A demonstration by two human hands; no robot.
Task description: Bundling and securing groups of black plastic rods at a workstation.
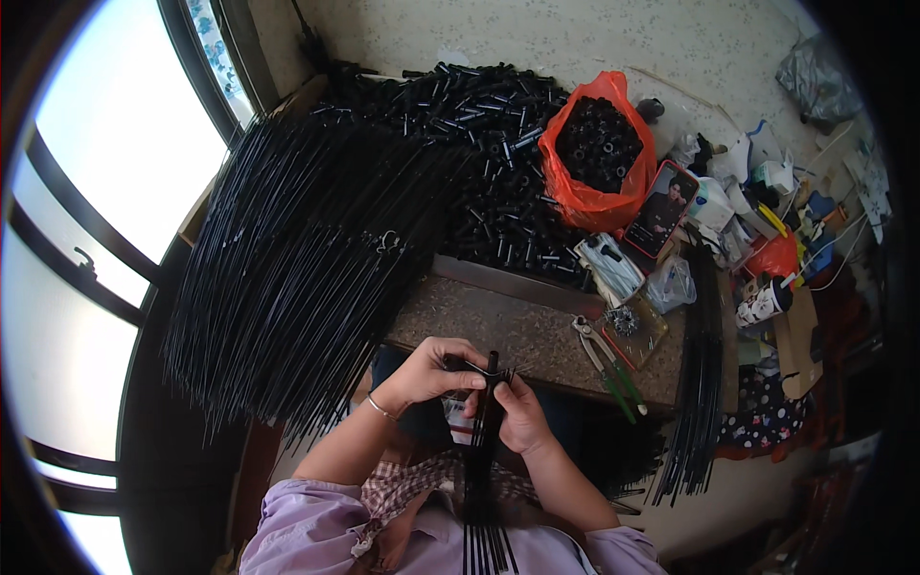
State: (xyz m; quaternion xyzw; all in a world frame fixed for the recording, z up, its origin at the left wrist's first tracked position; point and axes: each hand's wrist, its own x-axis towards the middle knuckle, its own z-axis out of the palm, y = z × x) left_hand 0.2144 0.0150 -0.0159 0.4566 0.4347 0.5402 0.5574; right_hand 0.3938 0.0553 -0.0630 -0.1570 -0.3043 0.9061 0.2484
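In front of my chest, my left hand (pixel 439 369) is closed on a short black tubular piece (pixel 458 363), its thumb pointing to the right. My right hand (pixel 521 414) pinches the top of a bundle of thin black rods (pixel 487 551), which look like umbrella ribs and hang down over my lap. The two hands almost meet at the rods' upper ends. A dark upright stub (pixel 493 361) rises between them. The fingers hide exactly how the parts join.
A large pile of black rods (pixel 287 259) covers the table's left. Behind lie loose black tubular parts (pixel 479 105) and a red bag (pixel 585 206) of small black pieces. Green-handled pincers (pixel 602 359), a phone (pixel 661 211), another rod bundle (pixel 700 374) and a drink cup (pixel 765 302) are rightward.
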